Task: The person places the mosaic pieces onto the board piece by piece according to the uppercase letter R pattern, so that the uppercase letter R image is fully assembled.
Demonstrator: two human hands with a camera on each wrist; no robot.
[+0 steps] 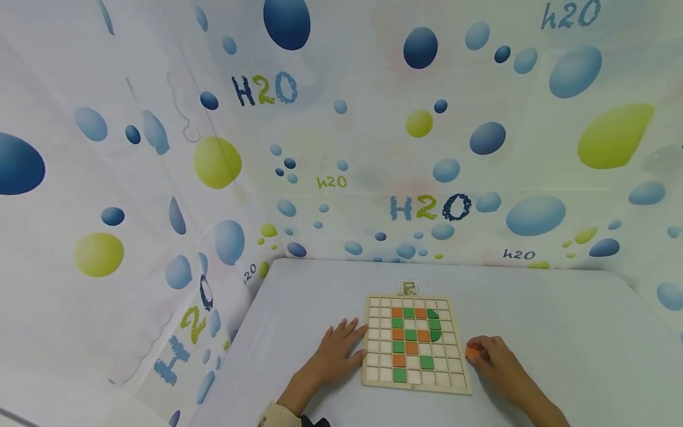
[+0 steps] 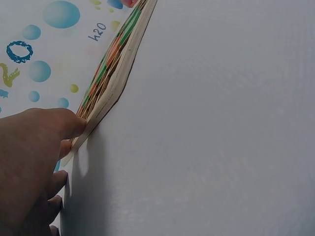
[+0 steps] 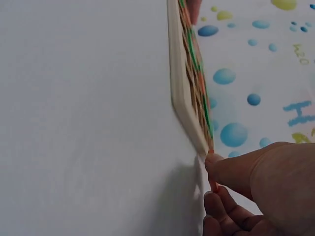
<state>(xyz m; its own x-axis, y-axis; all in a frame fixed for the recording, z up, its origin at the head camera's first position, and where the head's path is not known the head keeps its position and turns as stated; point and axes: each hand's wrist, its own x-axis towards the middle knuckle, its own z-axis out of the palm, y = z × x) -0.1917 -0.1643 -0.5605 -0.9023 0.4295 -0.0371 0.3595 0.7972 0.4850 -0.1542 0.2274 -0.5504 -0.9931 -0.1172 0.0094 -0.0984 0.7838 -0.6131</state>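
A wooden grid board [image 1: 443, 389] lies on the table in the head view. Orange square tiles [image 1: 397, 312], green square tiles [image 1: 399, 375] and a few green rounded pieces [image 1: 433, 314] sit in its cells, in a shape much like a letter R. My left hand [image 1: 335, 354] rests at the board's left side, fingers spread and fairly straight, with thumb and fingertips at the wooden edge. Beyond the right side of the board, my right hand [image 1: 498, 363] pinches an orange tile [image 1: 473, 353] between thumb and fingers. The right wrist view shows this tile [image 3: 213, 186] edge-on, partly covered by the thumb.
Just behind the board lies a small card [image 1: 408, 287] with a gridded pattern on it. A white cloth covers the table [image 1: 533, 308]. Patterned sheets [image 1: 368, 136] with blue and green spots rise at the back and the left.
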